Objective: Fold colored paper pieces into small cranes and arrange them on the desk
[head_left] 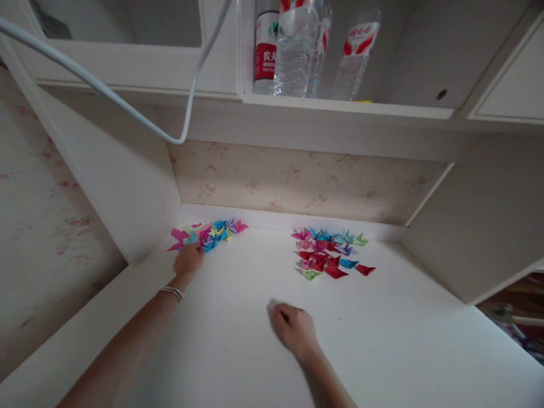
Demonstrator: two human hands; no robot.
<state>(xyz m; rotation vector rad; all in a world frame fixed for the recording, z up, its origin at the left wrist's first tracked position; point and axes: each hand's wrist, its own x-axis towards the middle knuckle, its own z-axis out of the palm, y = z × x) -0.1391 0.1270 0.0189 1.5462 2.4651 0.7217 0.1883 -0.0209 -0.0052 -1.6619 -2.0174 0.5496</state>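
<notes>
At the back left of the white desktop [238,328] lies a heap of folded paper cranes [219,232] in pink, blue, yellow and purple. My left hand [188,262], a bracelet on its wrist, reaches to the heap's near edge. Its fingers are drawn together against the paper; what is between them, if anything, is hidden. My right hand [296,328] rests on the desktop nearer to me, curled into a loose fist with nothing showing in it. Beyond it, several paper cranes [321,260] in red, blue, pink, purple and green lie in rough rows, apart from the hand.
A white cable [127,110] hangs across the upper left. Overhead, a shelf [348,107] holds several plastic bottles [295,51]. White side panels [123,170] flank the desktop, with a flowered wall [272,175] behind it.
</notes>
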